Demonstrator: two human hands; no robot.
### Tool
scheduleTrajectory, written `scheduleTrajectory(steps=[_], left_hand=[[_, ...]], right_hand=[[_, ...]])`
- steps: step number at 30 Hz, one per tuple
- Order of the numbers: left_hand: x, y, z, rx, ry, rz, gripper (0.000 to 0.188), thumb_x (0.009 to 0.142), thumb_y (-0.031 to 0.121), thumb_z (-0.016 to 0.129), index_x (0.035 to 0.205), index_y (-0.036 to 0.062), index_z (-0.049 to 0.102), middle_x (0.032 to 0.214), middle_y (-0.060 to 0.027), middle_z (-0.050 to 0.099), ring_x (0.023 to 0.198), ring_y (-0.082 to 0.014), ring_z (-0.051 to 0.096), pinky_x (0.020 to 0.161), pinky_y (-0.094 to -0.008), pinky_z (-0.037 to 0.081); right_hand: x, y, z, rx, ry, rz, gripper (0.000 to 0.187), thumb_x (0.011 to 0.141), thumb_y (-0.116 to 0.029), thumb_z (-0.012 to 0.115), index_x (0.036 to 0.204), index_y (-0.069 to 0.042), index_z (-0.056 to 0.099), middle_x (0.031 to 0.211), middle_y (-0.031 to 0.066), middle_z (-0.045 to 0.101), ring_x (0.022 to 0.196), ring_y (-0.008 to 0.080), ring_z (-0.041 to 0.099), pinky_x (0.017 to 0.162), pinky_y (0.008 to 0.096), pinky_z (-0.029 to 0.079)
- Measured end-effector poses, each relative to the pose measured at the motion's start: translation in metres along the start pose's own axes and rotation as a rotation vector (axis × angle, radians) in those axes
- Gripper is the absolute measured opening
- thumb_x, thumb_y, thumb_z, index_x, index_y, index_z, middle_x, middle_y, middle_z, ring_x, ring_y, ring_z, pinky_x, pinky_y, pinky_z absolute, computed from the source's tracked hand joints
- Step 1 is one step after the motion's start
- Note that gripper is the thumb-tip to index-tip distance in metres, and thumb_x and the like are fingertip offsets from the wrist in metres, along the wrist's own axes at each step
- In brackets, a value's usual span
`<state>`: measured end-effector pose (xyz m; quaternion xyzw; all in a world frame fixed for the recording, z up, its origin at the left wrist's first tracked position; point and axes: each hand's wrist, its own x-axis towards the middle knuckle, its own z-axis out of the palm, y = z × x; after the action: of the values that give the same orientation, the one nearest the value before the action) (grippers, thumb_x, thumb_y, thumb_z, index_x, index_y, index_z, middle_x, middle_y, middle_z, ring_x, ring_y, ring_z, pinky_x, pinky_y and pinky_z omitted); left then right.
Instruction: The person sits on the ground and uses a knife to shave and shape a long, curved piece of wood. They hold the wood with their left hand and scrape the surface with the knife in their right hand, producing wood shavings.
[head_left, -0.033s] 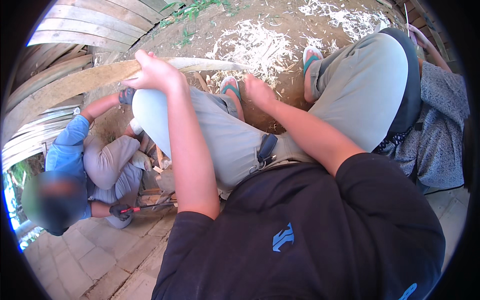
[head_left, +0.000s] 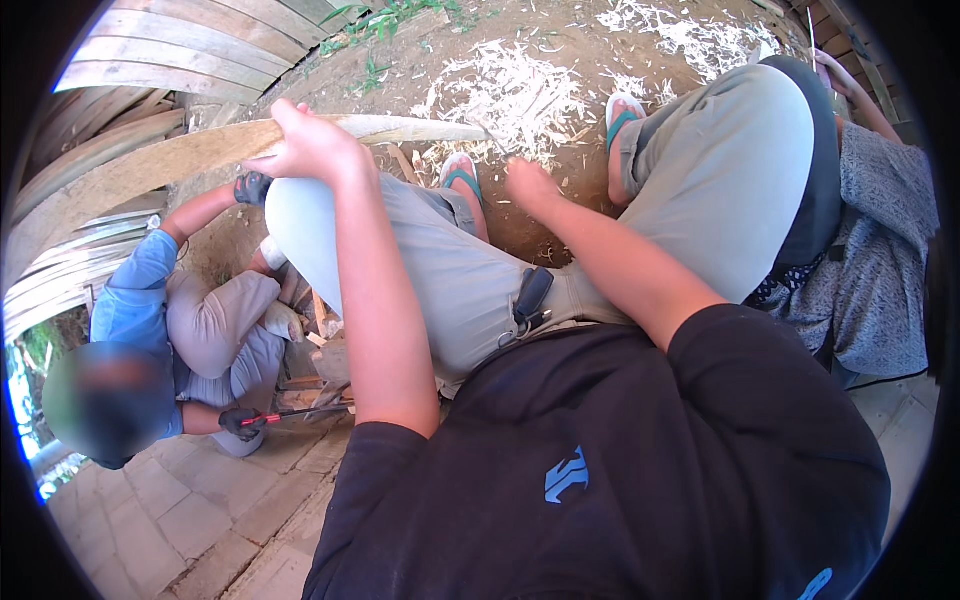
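A long, pale wooden strip (head_left: 150,168) crosses above my left knee and narrows to a tip at the right. My left hand (head_left: 315,150) is closed around it, thumb and fingers on either side. Just beyond the narrow tip, my right hand (head_left: 532,187) is closed in a fist. A thin, dark, blade-like tool (head_left: 494,140) seems to stick out of that fist toward the tip; most of it is hidden by the fingers and it is hard to make out against the shavings.
White wood shavings (head_left: 525,95) cover the dirt ahead of my sandalled feet. At my left crouches a person in a blue shirt (head_left: 135,285), a gloved hand on a red-handled tool (head_left: 262,418). Another person in patterned clothes (head_left: 885,250) sits close at my right.
My right hand has shifted a little to the right and toward me, away from the strip's tip. The left hand and the strip stay in place.
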<state>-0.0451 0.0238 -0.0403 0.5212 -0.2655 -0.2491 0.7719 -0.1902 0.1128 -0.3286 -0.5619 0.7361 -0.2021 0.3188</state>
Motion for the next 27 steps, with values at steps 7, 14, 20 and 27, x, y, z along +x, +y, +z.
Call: scheduleTrajectory(steps=[7, 14, 20, 27], left_hand=[[0.0, 0.001, -0.004, -0.021, -0.04, 0.057, 0.101, 0.083, 0.013, 0.064, 0.158, -0.0027, -0.001, 0.107, -0.0157, 0.056, 0.086, -0.022, 0.056, 0.081, -0.0351, 0.049], [0.005, -0.002, 0.002, 0.0, 0.045, 0.037, 0.084, 0.082, 0.012, 0.064, 0.151, -0.0025, 0.017, 0.11, -0.0161, 0.056, 0.09, -0.0237, 0.06, 0.08, -0.039, 0.051], [0.0, -0.007, 0.001, -0.041, -0.103, 0.146, 0.078, 0.082, 0.012, 0.064, 0.145, -0.0067, 0.021, 0.107, -0.0159, 0.057, 0.088, -0.0233, 0.06, 0.079, -0.0391, 0.051], [0.001, -0.002, 0.003, -0.014, 0.038, 0.049, 0.083, 0.083, 0.011, 0.064, 0.148, -0.0072, 0.017, 0.11, -0.0163, 0.057, 0.087, -0.0216, 0.059, 0.076, -0.036, 0.052]], right_hand=[[-0.029, -0.069, -0.02, 0.183, 0.111, -0.058, 0.031, 0.103, -0.024, 0.045, 0.113, 0.002, 0.058, 0.091, 0.0277, 0.07, 0.086, 0.0456, 0.07, 0.078, 0.0532, 0.057], [0.0, 0.01, 0.003, -0.071, -0.112, 0.081, 0.026, 0.1, -0.019, 0.051, 0.113, 0.0, 0.061, 0.1, 0.0293, 0.07, 0.094, 0.0435, 0.07, 0.082, 0.0517, 0.057], [-0.013, -0.029, 0.001, 0.068, -0.097, 0.237, 0.032, 0.096, -0.02, 0.053, 0.114, 0.005, 0.065, 0.111, 0.0281, 0.069, 0.109, 0.0395, 0.068, 0.091, 0.0474, 0.056], [-0.008, -0.027, -0.001, 0.115, -0.095, 0.607, 0.043, 0.093, -0.023, 0.055, 0.126, 0.004, 0.056, 0.119, 0.0265, 0.068, 0.115, 0.0416, 0.065, 0.099, 0.0468, 0.051]])
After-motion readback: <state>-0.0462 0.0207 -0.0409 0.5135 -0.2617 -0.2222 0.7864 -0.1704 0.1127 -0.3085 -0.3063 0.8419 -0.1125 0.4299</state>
